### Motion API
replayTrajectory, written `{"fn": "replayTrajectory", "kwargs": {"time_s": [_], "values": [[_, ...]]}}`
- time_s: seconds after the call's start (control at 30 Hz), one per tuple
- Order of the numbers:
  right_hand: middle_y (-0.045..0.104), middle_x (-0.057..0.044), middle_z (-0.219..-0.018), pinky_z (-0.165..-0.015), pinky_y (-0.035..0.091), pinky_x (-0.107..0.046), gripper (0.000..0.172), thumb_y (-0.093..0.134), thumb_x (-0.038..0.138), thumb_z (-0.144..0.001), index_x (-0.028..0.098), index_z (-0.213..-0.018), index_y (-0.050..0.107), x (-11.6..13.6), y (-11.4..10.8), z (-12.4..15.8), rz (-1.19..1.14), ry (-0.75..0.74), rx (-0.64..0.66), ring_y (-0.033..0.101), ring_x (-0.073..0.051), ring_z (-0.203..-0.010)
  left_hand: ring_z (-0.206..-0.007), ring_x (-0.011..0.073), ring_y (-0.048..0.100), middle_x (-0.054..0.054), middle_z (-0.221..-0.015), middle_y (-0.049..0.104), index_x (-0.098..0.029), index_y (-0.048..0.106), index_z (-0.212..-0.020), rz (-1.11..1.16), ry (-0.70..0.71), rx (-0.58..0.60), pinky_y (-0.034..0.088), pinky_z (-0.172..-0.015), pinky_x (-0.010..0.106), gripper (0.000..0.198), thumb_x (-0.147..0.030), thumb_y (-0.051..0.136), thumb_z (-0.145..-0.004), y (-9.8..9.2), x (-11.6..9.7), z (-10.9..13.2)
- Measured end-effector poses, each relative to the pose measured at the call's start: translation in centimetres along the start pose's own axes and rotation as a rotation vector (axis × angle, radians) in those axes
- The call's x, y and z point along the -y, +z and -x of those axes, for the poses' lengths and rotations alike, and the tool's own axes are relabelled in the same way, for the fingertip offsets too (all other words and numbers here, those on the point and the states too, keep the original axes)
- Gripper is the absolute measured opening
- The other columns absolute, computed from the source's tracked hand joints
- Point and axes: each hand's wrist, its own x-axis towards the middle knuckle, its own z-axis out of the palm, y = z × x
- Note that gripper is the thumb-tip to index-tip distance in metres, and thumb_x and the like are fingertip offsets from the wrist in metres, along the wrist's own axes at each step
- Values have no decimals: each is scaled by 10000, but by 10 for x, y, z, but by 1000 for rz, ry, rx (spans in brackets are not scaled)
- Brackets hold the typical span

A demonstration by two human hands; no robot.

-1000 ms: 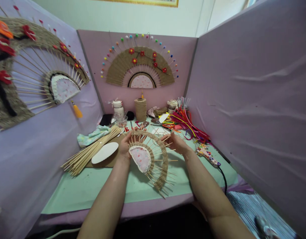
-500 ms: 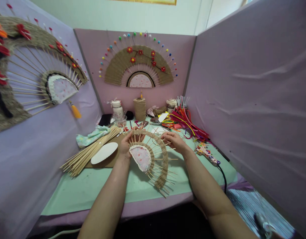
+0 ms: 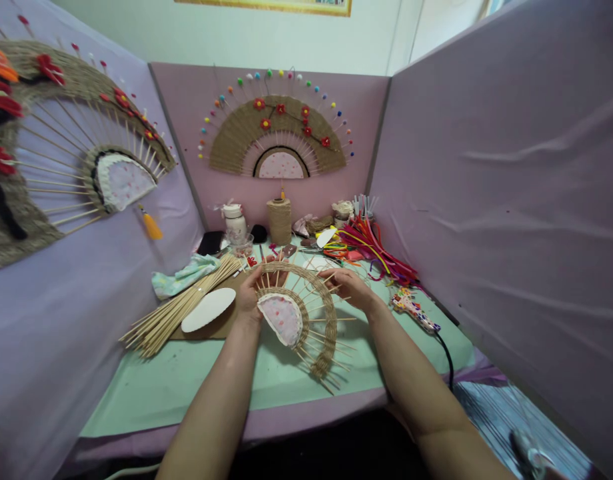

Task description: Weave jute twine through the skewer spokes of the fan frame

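My left hand [image 3: 248,292] is closed round the left side of a half-finished woven fan [image 3: 330,327], its fingers partly behind the sticks. The fan has bare wooden sticks spreading from a half-round centre [image 3: 281,319] of pale fabric with pink dots and a white edge. Two bands of brown twine are woven across the sticks, one by the centre and one farther out. At the fan's upper right edge, my right hand [image 3: 354,288] has its fingers pinched together by the stick tips. Whatever lies between those fingertips is too small to make out.
Left on the green-covered table lie a bundle of sticks [image 3: 186,307], a white oval card [image 3: 209,310] and a cloth [image 3: 184,275]. Behind stand a twine spool [image 3: 279,222] and a bottle [image 3: 234,222]. Pipe cleaners [image 3: 374,250] and a glue gun [image 3: 415,311] are right. Finished fans hang on the partitions.
The right hand's fingers have shifted slightly at the fan's upper edge. The left hand and the fan stay almost in place, while the camera view has tilted a little.
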Motion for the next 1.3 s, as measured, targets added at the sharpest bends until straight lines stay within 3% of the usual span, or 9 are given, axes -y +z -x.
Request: {"fn": "replayTrajectory", "kwargs": {"time_s": [0.2, 0.37, 0.5, 0.6, 0.67, 0.73, 0.87, 1.07, 1.3], "values": [[566, 12, -643, -548, 328, -231, 303, 737, 363, -666, 185, -911, 743, 3, 4, 4, 103, 19, -81, 463, -95, -572, -902, 200, 706, 80, -933, 748, -152, 652, -1122, -16, 9, -59, 520, -922, 352, 304, -178, 525, -847, -1, 0, -6], [527, 27, -604, -493, 268, -221, 278, 733, 337, -653, 171, -875, 744, 6, 4, 4, 92, 8, -119, 386, -70, -515, -628, 169, 682, 56, -722, 709, -134, 621, -971, -296, -16, -215, 558, -738, 338, 207, -222, 661, -788, -11, 11, -16], [485, 38, -581, -484, 228, -216, 296, 729, 350, -659, 146, -873, 741, 11, 7, 5, 102, 13, -125, 343, -57, -509, -895, 223, 679, 120, -988, 672, -156, 503, -1125, -659, 224, -424, 525, -824, 391, 468, -246, 740, -732, -17, 21, -20], [501, 32, -587, -489, 231, -223, 316, 708, 369, -671, 135, -881, 743, 18, 13, 9, 180, 47, -134, 338, -55, -505, -1260, 295, 474, 198, -1321, 494, -161, 412, -1264, -1116, 636, -515, 383, -1035, 463, 690, -227, 776, -682, -18, 24, -17], [514, 30, -591, -493, 240, -229, 319, 693, 366, -676, 132, -886, 744, 24, 17, 13, 241, 69, -135, 337, -57, -500, -1328, 291, 373, 183, -1374, 447, -165, 422, -1279, -1388, 934, -391, 293, -1098, 472, 625, -209, 723, -733, -16, 26, -11], [508, 31, -579, -494, 245, -233, 327, 680, 359, -681, 128, -904, 741, 29, 22, 16, 292, 84, -124, 340, -65, -501, -1241, 253, 449, 137, -1281, 537, -186, 471, -1247, -1552, 1093, -141, 318, -1074, 454, 438, -196, 604, -830, -14, 30, -4], [490, 32, -576, -491, 248, -228, 354, 653, 366, -707, 123, -951, 736, 36, 29, 20, 375, 100, -54, 347, -73, -517, -978, 194, 548, 71, -1034, 649, -208, 506, -1249, -1658, 1007, 228, 445, -888, 348, 339, -184, 457, -914, -8, 40, 5], [520, 13, -616, -508, 290, -217, 362, 640, 381, -719, 126, -957, 735, 37, 33, 22, 468, 138, -2, 406, -85, -562, -811, 203, 538, 52, -788, 603, -185, 576, -1233, -1816, 787, 246, 420, -803, 358, 348, -217, 402, -933, -5, 39, 7], [571, -3, -662, -530, 336, -218, 365, 627, 389, -741, 133, -979, 732, 52, 32, 19, 604, 124, 48, 454, -98, -593, -883, 199, 560, 31, -836, 634, -205, 542, -1249, -1680, 712, 209, 361, -854, 371, 349, -249, 434, -921, 4, 36, 7]]}}
